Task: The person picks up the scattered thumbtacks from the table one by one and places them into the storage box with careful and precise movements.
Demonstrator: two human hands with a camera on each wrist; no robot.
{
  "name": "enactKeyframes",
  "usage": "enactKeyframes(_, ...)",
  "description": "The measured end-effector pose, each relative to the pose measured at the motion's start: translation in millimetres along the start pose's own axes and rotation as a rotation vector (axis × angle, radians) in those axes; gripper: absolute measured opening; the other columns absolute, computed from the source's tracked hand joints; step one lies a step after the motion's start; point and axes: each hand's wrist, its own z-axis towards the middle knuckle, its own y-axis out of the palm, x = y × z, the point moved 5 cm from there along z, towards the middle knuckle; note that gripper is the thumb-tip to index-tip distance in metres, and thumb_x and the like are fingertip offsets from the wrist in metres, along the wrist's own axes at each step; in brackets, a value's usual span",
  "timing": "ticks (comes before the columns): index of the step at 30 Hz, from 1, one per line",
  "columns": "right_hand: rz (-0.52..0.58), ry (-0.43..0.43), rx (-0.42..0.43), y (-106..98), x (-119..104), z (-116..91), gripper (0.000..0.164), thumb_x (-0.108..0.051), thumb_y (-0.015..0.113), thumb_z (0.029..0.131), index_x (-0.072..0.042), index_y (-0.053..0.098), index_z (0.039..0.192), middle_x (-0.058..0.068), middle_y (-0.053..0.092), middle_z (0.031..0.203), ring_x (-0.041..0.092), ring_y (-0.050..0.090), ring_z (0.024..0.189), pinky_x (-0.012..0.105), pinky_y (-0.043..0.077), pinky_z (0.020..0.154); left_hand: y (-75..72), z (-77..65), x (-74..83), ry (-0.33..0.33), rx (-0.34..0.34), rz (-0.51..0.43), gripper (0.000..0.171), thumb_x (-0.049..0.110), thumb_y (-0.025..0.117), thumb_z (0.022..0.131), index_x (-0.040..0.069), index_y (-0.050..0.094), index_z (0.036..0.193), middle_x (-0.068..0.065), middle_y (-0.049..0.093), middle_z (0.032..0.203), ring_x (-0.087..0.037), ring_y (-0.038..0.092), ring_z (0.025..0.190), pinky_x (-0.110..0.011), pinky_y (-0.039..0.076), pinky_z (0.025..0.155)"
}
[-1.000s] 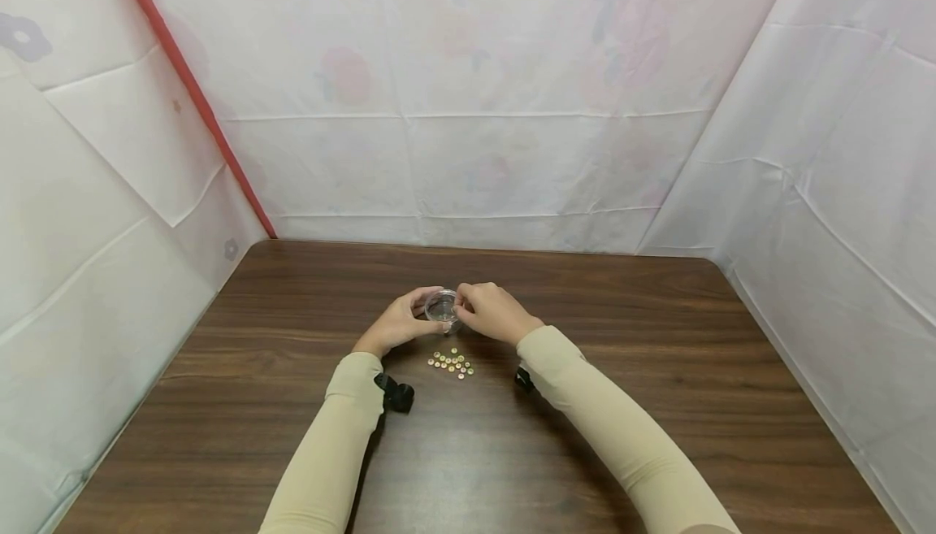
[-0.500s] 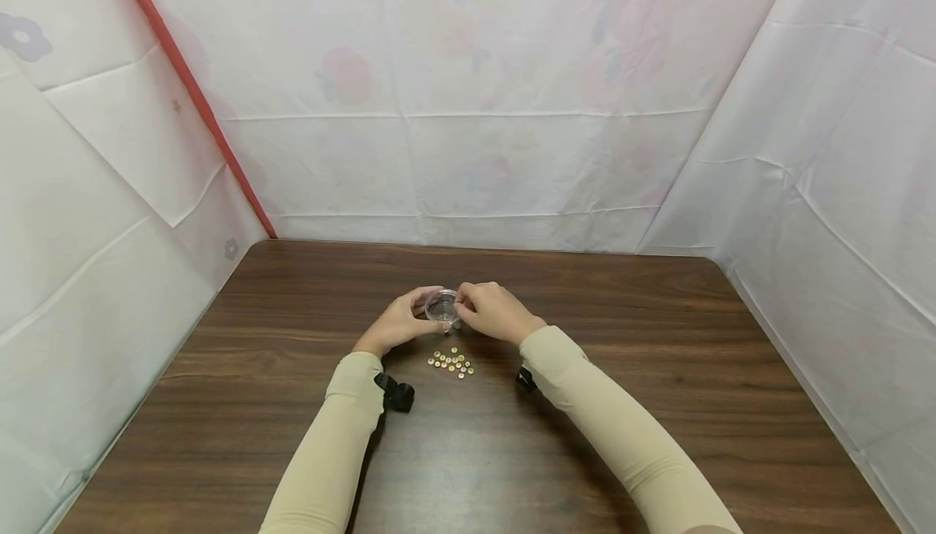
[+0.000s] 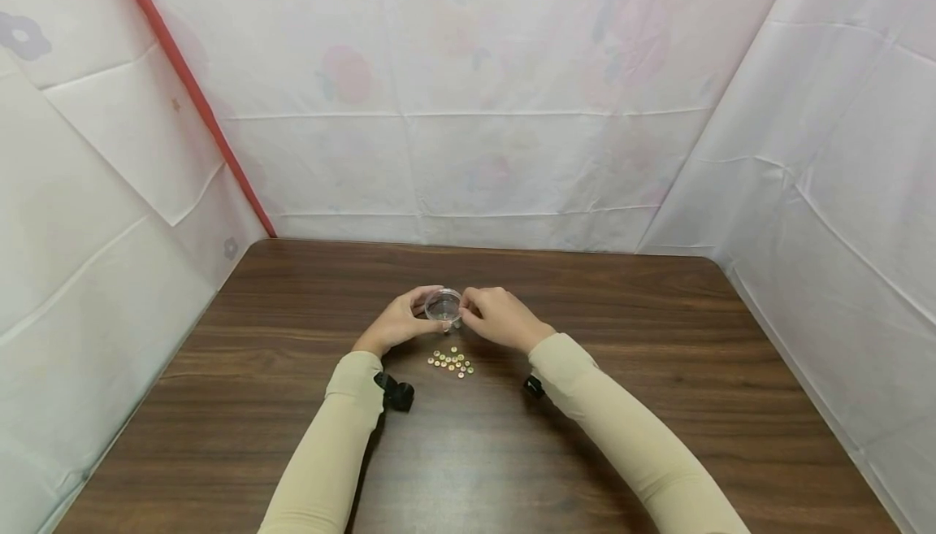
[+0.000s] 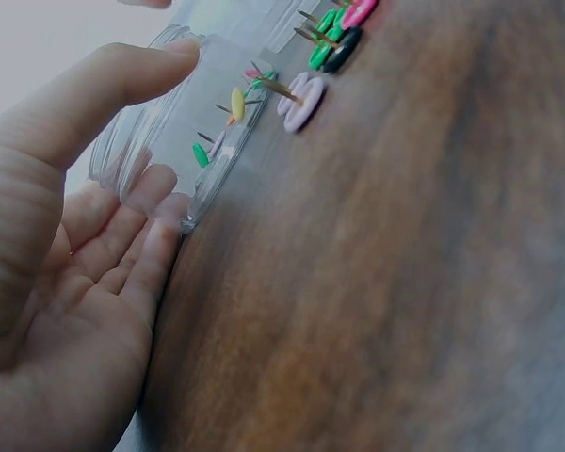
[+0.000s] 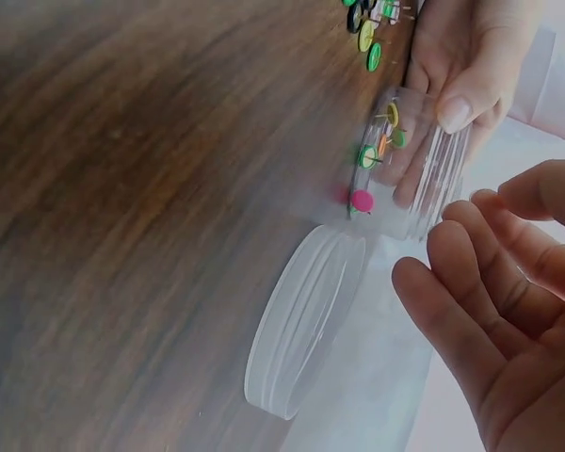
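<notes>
My left hand [image 3: 398,324] grips a clear plastic jar [image 3: 443,306], thumb at its rim and fingers around its far side. Inside the jar lie several coloured thumbtacks, among them a pink thumbtack [image 5: 362,201] and a yellow thumbtack [image 4: 237,104]. My right hand [image 3: 506,319] hovers at the jar's right rim; in the right wrist view its fingers are loosely bent, with nothing visible between them. Loose thumbtacks [image 3: 451,367] lie on the table just in front of the jar, points up, such as a pale lilac thumbtack [image 4: 306,105].
A translucent round lid [image 5: 301,325] lies on the table beside the jar; the right hand hides it from the head view. The brown wooden table [image 3: 292,436] is enclosed by white patterned sheets [image 3: 468,160] at the back and sides.
My right hand has drawn slightly right and down, away from the jar's mouth. The left hand, the jar and the loose thumbtacks stay in place.
</notes>
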Motion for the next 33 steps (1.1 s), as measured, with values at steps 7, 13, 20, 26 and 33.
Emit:
enactKeyframes(7, 0.067, -0.051, -0.032, 0, -10, -9, 0.013, -0.02, 0.052, 0.093, -0.014, 0.064, 0.093, -0.009, 0.059, 0.071, 0.003, 0.048, 0.054, 0.02, 0.045, 0.049, 0.1, -10.4, 22.3, 0.005, -0.041, 0.029, 0.073, 0.025, 0.075, 0.08, 0.012, 0.038, 0.141, -0.016, 0.044, 0.138, -0.029, 0.042, 0.123, -0.052, 0.04, 0.101)
enactKeyframes(13, 0.017, -0.102, -0.049, 0, -16, -13, 0.008, -0.02, 0.055, 0.092, -0.018, 0.063, 0.088, -0.011, 0.058, 0.07, 0.002, 0.047, 0.057, 0.021, 0.045, 0.054, 0.5, -11.3, 22.8, 0.018, -0.042, 0.031, 0.072, 0.025, 0.075, 0.079, 0.012, 0.039, 0.141, -0.016, 0.046, 0.137, -0.029, 0.043, 0.122, -0.052, 0.04, 0.101)
enactKeyframes(20, 0.002, -0.142, -0.062, 3, -20, -20, 0.007, -0.018, 0.057, 0.091, -0.019, 0.061, 0.085, -0.012, 0.056, 0.068, 0.001, 0.047, 0.056, 0.019, 0.044, 0.052, 0.3, -10.3, 21.3, 0.015, -0.037, 0.025, 0.072, 0.024, 0.075, 0.079, 0.012, 0.039, 0.141, -0.016, 0.046, 0.136, -0.028, 0.044, 0.122, -0.051, 0.04, 0.1)
enactKeyframes(26, 0.037, -0.148, -0.135, 9, -20, -28, 0.006, -0.017, 0.058, 0.09, -0.018, 0.062, 0.085, -0.011, 0.055, 0.068, 0.0, 0.047, 0.056, 0.017, 0.043, 0.05, 0.6, -2.8, 7.0, 0.015, -0.014, 0.03, 0.072, 0.027, 0.077, 0.077, 0.016, 0.042, 0.139, -0.013, 0.048, 0.135, -0.027, 0.043, 0.123, -0.052, 0.039, 0.101)
enactKeyframes(33, 0.034, -0.174, -0.199, 16, -22, -36, 0.006, -0.013, 0.061, 0.086, -0.017, 0.062, 0.081, -0.011, 0.057, 0.068, -0.002, 0.05, 0.059, 0.015, 0.046, 0.053, 0.5, 4.8, -10.3, 0.01, 0.029, 0.052, 0.072, 0.039, 0.08, 0.071, 0.03, 0.046, 0.134, -0.002, 0.051, 0.131, -0.019, 0.044, 0.121, -0.049, 0.039, 0.102)
